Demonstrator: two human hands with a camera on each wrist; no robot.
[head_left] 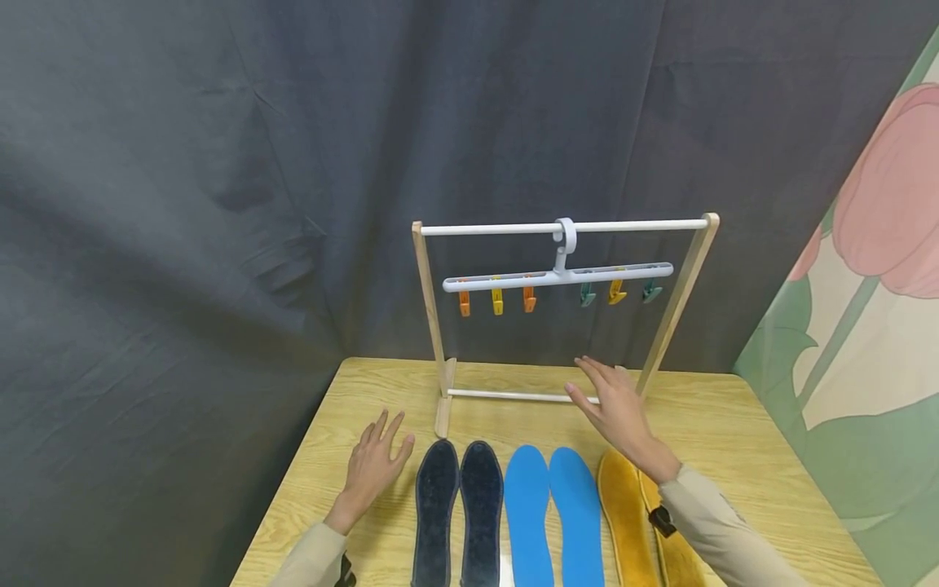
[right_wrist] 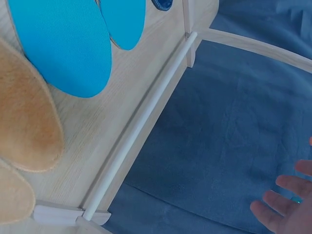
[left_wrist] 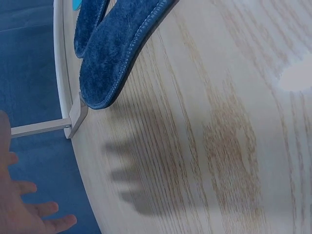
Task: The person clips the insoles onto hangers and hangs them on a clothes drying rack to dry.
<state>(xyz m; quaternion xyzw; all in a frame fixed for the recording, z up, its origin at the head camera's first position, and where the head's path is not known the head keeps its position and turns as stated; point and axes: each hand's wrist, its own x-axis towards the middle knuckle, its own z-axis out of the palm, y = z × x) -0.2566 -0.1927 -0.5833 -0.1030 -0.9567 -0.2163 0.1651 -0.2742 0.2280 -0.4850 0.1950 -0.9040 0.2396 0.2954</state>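
My left hand [head_left: 372, 463] is over the table left of a pair of dark fuzzy insoles [head_left: 437, 514], fingers spread and nothing held. Its shadow falls on the wood in the left wrist view. My right hand [head_left: 614, 410], also spread and holding nothing, hovers in front of the rack's right side, beyond a pair of yellow-brown insoles [head_left: 625, 514]. Its sleeve partly covers that pair. Between the two pairs lie two blue insoles [head_left: 528, 505]. A white clip hanger [head_left: 513, 281] hangs by its hook above, with orange, yellow and green clips below its bar.
A rack with wooden side posts [head_left: 678, 306] and a white top rod [head_left: 491, 230] stands at the table's back. A white lower rod [head_left: 513, 395] joins the posts near the tabletop [head_left: 741, 456]. Behind hangs a dark curtain [head_left: 220, 204]; a flower-patterned panel [head_left: 880, 285] is at right.
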